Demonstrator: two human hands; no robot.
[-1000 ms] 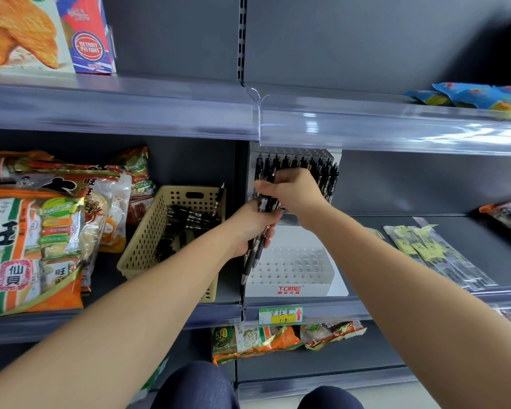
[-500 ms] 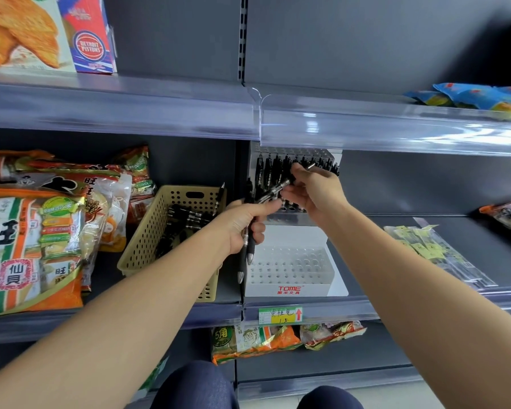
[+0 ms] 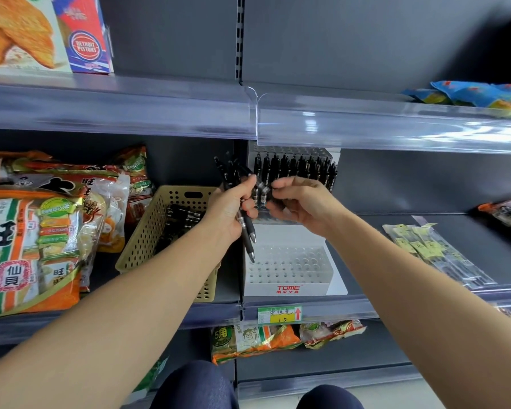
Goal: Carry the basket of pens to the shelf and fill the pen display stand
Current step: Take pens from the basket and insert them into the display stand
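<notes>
Stocking time: a beige perforated plastic basket (image 3: 148,240) sits on the grey metal shelf (image 3: 372,228), loose black pens (image 3: 180,216) lying inside. Just beside it stands a white tiered pen display stand (image 3: 286,273), upright pens (image 3: 295,169) filling its back rows. The left hand (image 3: 230,211) grips a further bundle of pens (image 3: 233,175).

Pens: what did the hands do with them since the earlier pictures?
The right hand came away from the filled back row of the pen display stand and moved back toward the bundle of pens. Whether it pinches one now is unclear. The left hand kept gripping the bundle and raised it a little, so the tips hang less low. The basket, the stand and the snack bags stayed put.
</notes>
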